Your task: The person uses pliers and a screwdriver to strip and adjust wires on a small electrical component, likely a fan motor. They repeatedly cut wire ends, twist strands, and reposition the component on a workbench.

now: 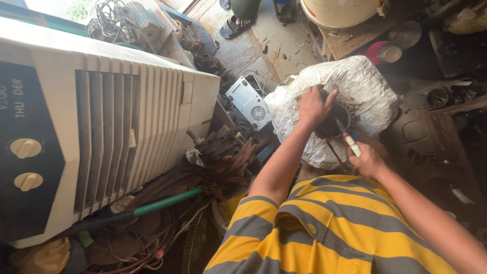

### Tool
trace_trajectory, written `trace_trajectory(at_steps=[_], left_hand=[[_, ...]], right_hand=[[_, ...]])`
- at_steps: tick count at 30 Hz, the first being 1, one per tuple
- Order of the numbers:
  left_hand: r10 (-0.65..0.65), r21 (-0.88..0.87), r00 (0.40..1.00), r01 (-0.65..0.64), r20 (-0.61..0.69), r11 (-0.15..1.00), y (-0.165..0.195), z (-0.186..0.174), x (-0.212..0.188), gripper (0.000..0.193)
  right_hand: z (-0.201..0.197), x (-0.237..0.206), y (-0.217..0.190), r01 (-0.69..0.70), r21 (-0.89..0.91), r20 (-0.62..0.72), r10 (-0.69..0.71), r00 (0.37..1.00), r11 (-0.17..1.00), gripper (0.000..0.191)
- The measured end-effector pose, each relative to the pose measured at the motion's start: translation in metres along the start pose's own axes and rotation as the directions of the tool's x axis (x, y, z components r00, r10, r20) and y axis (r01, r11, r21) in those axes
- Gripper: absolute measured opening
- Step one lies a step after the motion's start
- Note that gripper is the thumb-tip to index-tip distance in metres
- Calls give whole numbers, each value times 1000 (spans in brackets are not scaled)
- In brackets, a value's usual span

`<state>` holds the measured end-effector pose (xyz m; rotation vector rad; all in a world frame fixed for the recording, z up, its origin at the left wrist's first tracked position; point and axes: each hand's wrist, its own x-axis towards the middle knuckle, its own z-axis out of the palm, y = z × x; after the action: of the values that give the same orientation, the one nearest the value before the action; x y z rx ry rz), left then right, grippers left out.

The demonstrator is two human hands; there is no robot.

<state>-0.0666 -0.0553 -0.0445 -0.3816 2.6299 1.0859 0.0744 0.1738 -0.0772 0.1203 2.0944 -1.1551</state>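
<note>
Motor (332, 124) under left hand (312, 106), seemingly touching

the left hand (313, 105) and right hand (366, 161) work in a tight pocket over the dark round motor (332, 122), hemmed by the bulging white sack (368, 86) behind and on both sides. to the left, the big white air cooler (101, 127) walls off that side, with rags (223, 152), a green hose (167, 201) and a small grey box (248, 101) choking the floor between. open concrete (253, 45) lies only beyond the sack
</note>
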Motion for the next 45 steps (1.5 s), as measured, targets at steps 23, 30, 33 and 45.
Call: trace_trajectory(at_steps=[23, 30, 33, 45], left_hand=[[-183, -1, 981, 184, 67, 983, -8, -3, 15, 59], [-149, 90, 987, 142, 67, 986, -18, 9, 16, 59], [-145, 84, 986, 138, 86, 987, -15, 8, 23, 57], [-132, 47, 991, 130, 31, 990, -25, 24, 25, 46]], right_hand=[[21, 8, -17, -209, -326, -138, 173, 975, 922, 30], [48, -1, -13, -82, -362, -290, -29, 957, 929, 50], [49, 2, -13, -58, -381, -333, -79, 940, 923, 48], [47, 7, -33, -39, -304, -376, -82, 923, 952, 56]])
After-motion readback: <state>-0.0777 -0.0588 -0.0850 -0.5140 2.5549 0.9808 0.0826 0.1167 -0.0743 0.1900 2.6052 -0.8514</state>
